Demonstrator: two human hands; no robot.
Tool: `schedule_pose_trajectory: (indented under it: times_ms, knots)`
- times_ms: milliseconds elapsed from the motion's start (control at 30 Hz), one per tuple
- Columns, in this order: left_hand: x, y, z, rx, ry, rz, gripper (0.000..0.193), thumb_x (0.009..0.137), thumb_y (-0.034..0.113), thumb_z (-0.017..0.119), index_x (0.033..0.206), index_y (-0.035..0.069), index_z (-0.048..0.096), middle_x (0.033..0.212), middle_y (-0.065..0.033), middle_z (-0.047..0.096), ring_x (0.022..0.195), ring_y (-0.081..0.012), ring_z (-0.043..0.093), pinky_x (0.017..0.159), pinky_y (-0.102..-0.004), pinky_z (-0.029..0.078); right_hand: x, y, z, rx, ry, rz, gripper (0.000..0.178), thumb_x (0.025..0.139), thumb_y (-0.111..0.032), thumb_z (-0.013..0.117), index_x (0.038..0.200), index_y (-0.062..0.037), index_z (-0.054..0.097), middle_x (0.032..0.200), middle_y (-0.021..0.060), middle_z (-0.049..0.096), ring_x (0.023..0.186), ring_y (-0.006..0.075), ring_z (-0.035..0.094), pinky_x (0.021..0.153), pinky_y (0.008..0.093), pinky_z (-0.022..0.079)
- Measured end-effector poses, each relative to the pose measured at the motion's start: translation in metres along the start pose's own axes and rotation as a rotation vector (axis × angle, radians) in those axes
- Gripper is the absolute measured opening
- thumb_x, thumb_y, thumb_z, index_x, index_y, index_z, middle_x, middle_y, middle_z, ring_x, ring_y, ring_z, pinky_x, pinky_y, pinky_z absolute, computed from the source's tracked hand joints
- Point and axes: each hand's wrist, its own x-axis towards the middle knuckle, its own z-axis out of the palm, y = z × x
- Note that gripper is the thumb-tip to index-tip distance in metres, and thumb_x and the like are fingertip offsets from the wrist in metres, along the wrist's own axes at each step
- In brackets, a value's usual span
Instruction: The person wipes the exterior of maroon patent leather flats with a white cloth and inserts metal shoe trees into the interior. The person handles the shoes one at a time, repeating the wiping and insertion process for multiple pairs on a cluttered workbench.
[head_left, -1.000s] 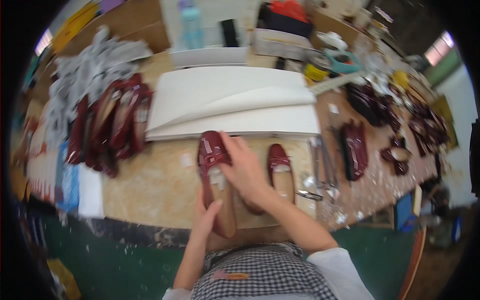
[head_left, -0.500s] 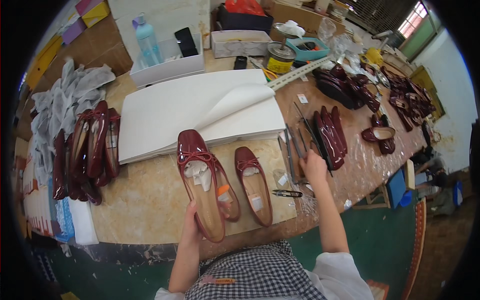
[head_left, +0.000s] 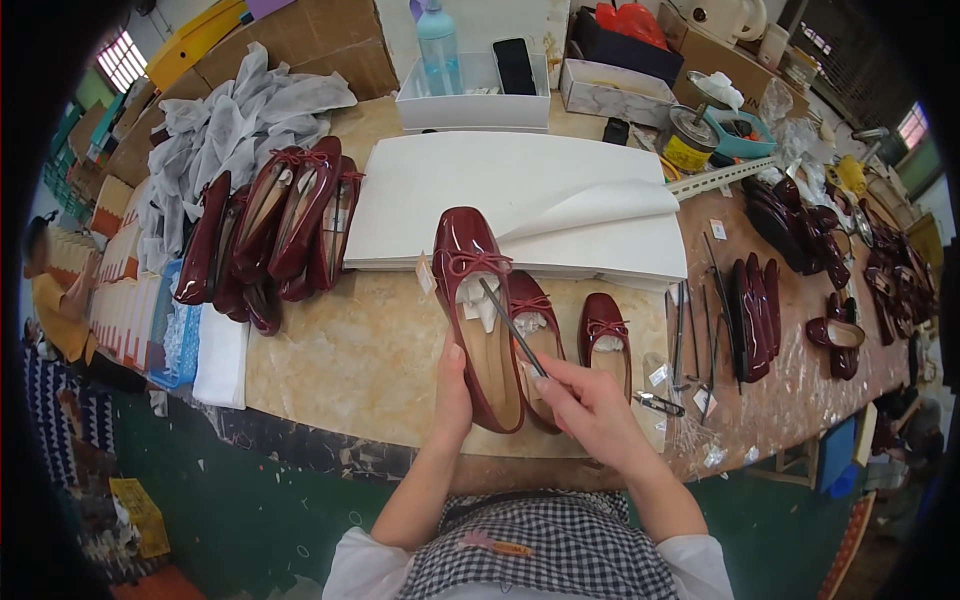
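Observation:
My left hand (head_left: 453, 400) grips a glossy burgundy ballet flat (head_left: 468, 235) by its side near the heel, toe pointing away from me. White crumpled paper (head_left: 480, 305) fills its toe, under a small bow. My right hand (head_left: 598, 412) is closed around a thin dark rod (head_left: 515, 332), whose far tip reaches into the shoe opening at the paper. A small tag (head_left: 426, 273) shows beside the held shoe. Partly behind that shoe is a second matching flat (head_left: 531, 300). A third flat (head_left: 602, 315) lies to the right, its heel hidden by my right hand.
White sheets (head_left: 450, 190) are stacked beyond the shoes. More burgundy flats (head_left: 300, 215) stand bunched at left, beside grey tissue (head_left: 235, 130). At right lie thin rods (head_left: 693, 330), thread snips (head_left: 659, 403) and several burgundy shoes (head_left: 755, 310). A person (head_left: 65, 295) is at far left.
My right hand has picked up the thin rod from the tools at right and brought it to the held shoe. The whole view has swung left, bringing a person into sight.

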Motion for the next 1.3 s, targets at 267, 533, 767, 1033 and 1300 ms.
schedule_pose_trajectory:
  times_ms: [267,533,767,1033,1300]
  knots:
    - [-0.015,0.003,0.005,0.042,-0.098,0.013,0.080,0.090,0.065,0.037,0.140,0.002,0.035,0.127,-0.0124,0.053,0.113,-0.0201,0.055,0.096,-0.0338,0.044,0.015,-0.006,0.011,-0.160,0.206,-0.195,0.034,0.093,-0.014,0.055,0.125,-0.0029,0.058,0.052,0.0107,0.047,0.043,0.0171,0.048,0.044,0.0325,0.038]
    - [-0.030,-0.038,0.001,0.023,0.052,-0.077,0.079,0.096,0.063,0.009,0.134,0.004,0.047,0.121,-0.0103,0.059,0.115,-0.0209,0.054,0.099,-0.0357,0.041,0.022,0.029,0.052,-0.515,0.293,-0.310,0.036,0.091,-0.019,0.056,0.123,-0.0027,0.057,0.062,0.0164,0.059,0.050,0.0304,0.058,0.049,0.0402,0.044]
    - [-0.020,0.005,-0.097,1.086,0.353,0.318,0.054,0.091,0.032,0.057,0.132,-0.001,0.047,0.108,-0.0134,0.064,0.093,-0.0228,0.063,0.084,-0.0348,0.050,-0.008,0.095,-0.106,-0.603,0.706,0.050,0.020,0.092,-0.021,0.056,0.101,-0.0048,0.063,0.078,0.0151,0.067,0.070,0.0342,0.065,0.064,0.0427,0.051]
    - [-0.003,-0.018,0.009,0.876,-0.163,-0.162,0.060,0.086,0.017,0.058,0.139,-0.003,0.040,0.098,-0.0113,0.067,0.078,-0.0217,0.064,0.076,-0.0323,0.051,-0.018,0.155,-0.164,-0.946,0.680,0.321,0.023,0.085,-0.029,0.065,0.087,-0.0062,0.060,0.074,0.0163,0.067,0.072,0.0366,0.065,0.064,0.0460,0.050]
    - [-0.016,-0.030,0.000,-0.392,-0.330,-0.592,0.068,0.091,0.049,0.038,0.133,-0.004,0.043,0.124,-0.0209,0.056,0.095,-0.0308,0.064,0.076,-0.0399,0.056,-0.027,0.123,-0.154,-0.998,0.915,0.026,0.042,0.085,-0.017,0.063,0.126,-0.0109,0.055,0.062,0.0132,0.056,0.057,0.0305,0.057,0.054,0.0412,0.045]
